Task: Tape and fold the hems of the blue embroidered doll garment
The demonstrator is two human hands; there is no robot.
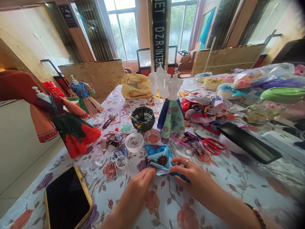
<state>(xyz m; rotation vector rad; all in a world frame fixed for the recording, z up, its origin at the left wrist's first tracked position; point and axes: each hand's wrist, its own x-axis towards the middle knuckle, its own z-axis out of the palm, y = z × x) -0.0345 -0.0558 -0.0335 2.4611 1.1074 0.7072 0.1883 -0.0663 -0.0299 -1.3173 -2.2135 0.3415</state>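
Both of my hands pinch a small piece of blue patterned fabric (160, 156) with dark blue trim, lying on the floral tablecloth (214, 178). My left hand (140, 183) has its fingers pressed together on the fabric's near left edge. My right hand (190, 173), with a ring on one finger, grips the near right edge and the dark blue trim. Just behind the fabric stands a white doll mannequin (174, 87) wearing a green and blue flowered skirt (172, 118).
Red-handled scissors (213, 145) lie right of the fabric, with a black tablet (249, 142) beyond. A phone in a yellow case (66, 198) lies near left. A dark woven basket (143, 118), small dishes (152, 136), dressed doll stands (69, 124) and fabric scraps (205, 109) crowd the table.
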